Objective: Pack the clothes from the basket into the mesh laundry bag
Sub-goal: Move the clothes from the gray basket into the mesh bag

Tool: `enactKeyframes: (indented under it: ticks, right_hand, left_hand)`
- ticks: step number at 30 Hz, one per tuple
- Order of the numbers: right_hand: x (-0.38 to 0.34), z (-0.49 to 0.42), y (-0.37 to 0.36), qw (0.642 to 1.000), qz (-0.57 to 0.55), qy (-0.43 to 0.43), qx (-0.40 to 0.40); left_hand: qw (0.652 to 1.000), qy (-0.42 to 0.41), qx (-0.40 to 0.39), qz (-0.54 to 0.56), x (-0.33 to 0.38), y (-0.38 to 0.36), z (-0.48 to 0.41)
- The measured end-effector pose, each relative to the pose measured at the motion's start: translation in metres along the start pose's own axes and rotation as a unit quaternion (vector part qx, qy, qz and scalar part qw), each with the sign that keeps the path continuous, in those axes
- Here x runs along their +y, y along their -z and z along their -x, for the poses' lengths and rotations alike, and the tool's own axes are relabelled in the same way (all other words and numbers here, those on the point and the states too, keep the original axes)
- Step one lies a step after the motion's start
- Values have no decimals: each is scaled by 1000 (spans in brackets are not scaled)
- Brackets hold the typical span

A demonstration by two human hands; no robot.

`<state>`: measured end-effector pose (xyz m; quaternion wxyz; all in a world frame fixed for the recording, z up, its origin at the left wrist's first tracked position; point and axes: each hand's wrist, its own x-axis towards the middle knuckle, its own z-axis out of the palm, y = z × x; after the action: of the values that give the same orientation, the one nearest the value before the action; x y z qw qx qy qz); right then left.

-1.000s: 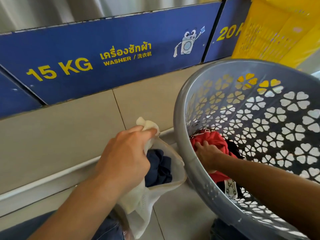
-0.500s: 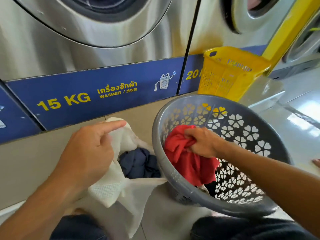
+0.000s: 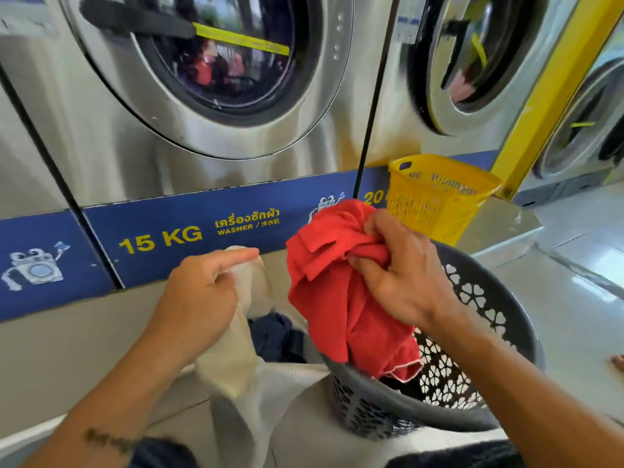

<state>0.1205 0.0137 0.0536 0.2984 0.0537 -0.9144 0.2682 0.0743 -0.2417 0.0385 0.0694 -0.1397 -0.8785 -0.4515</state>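
My right hand (image 3: 395, 275) grips a bunched red garment (image 3: 334, 298) and holds it lifted above the rim of the grey perforated basket (image 3: 489, 332), over the gap between basket and bag. My left hand (image 3: 199, 295) pinches the top edge of the white mesh laundry bag (image 3: 236, 359) and holds its mouth up. A dark navy garment (image 3: 273, 336) lies inside the bag. Dark clothes remain at the bottom of the basket, mostly hidden by the red garment.
Steel front-loading washers (image 3: 209, 79) with a blue 15 KG panel stand directly ahead. A yellow plastic basket (image 3: 435, 197) sits behind the grey one at the right. Tiled floor lies to the right.
My right hand has lifted the red garment out of the basket and toward the bag. The view has tilted upward. My left hand keeps its hold on the bag's edge.
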Motion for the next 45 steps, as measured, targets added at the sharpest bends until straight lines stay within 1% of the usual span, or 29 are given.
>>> enactKeyframes:
  ticks: [2,5,6,8,11,13,14,16,19,20,21,22,24,28,30,31,32,33,35,37,38,39,40,42,43,44,45]
  right_hand:
    - [-25,7,-13,999,2,45,3]
    - [-48,26,-52,995,8,89,-43]
    - [-50,34,-67,992,8,104,-72]
    - [-45,49,-95,980,-4,125,-157]
    - [-32,58,-114,945,27,156,-286]
    - [-31,57,-114,925,58,166,-337]
    - [-33,55,-111,922,59,169,-343]
    - [-38,50,-98,927,51,167,-331]
    - [-35,38,-80,954,59,145,-255]
    - [-32,34,-76,957,71,124,-251]
    - [-29,31,-74,953,86,107,-269]
    - [-27,30,-75,942,103,99,-303]
    - [-26,35,-86,911,147,126,-363]
    - [-31,55,-116,864,259,224,-369]
    - [-35,60,-127,828,314,249,-392]
    - [-35,60,-131,821,322,249,-400]
    - [-35,57,-132,829,310,247,-394]
    - [-33,52,-130,846,281,245,-381]
    - [-24,37,-118,894,173,216,-354]
    - [-10,24,-102,940,53,141,-305]
    - [0,20,-94,955,40,104,-273]
    - [9,17,-88,961,55,56,-267]
    - [18,17,-82,954,70,-5,-290]
    - [33,19,-82,928,32,-109,-354]
    - [37,21,-85,922,-1,-133,-363]
    - [39,23,-88,925,-15,-135,-354]
    - [38,23,-90,934,-4,-120,-338]
  left_hand:
    - [1000,-7,-6,22,4,2,-3]
    - [997,-7,-4,80,12,3,-3]
    - [996,-1,7,90,13,3,-3]
    - [996,5,15,88,12,4,0]
    - [996,5,-19,88,4,5,1]
    - [996,5,-32,80,-1,4,2]
    - [997,3,-34,74,-3,4,1]
    - [997,7,-21,68,-6,6,-1]
    - [998,30,1,59,-12,10,-5]
    - [998,34,-1,56,-13,9,-5]
    - [998,34,-4,53,-14,8,-5]
    - [998,33,-6,50,-14,7,-5]
    - [998,33,-6,48,-13,5,-5]
    - [995,53,-6,84,-5,1,-3]
    - [993,52,-24,108,2,-5,2]
    - [992,51,-31,111,5,-6,3]
    - [992,53,-30,113,6,-6,3]
    - [991,63,-18,116,5,-5,1]
    - [987,100,23,120,0,3,-4]
    - [984,126,50,113,-5,10,-7]
    - [985,128,51,106,-7,11,-7]
    - [986,125,47,98,-8,10,-7]
    - [988,118,41,89,-9,9,-6]
    - [991,107,33,73,-10,5,-6]
    - [992,105,31,68,-10,4,-6]
    - [992,105,32,65,-11,3,-6]
    - [992,107,34,65,-10,2,-7]
